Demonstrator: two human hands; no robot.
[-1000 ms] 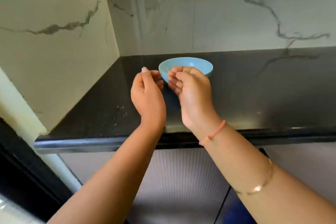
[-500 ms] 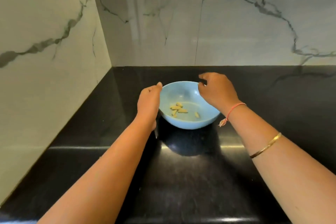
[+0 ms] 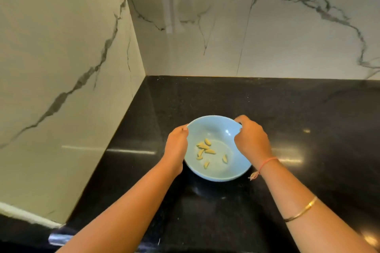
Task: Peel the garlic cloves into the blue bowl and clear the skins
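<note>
Lower centre of frame, on counter (image 3: pixel 205 96): L hand (image 3: pixel 176 142) curled, pinching left rim of bowl (image 3: pixel 216 127); peeled cloves (image 3: pixel 205 150) inside; R hand (image 3: pixel 251 139) curled over right rim. Two-sided grip prob. to steady or shift it.

Both my forearms reach forward and converge. My left hand (image 3: pixel 176 144) is curled, thumb pinching the left rim of the blue bowl (image 3: pixel 213 129). My right hand (image 3: pixel 251 139), knuckles up, hooks its fingers (image 3: pixel 241 119) over the right rim.
</note>
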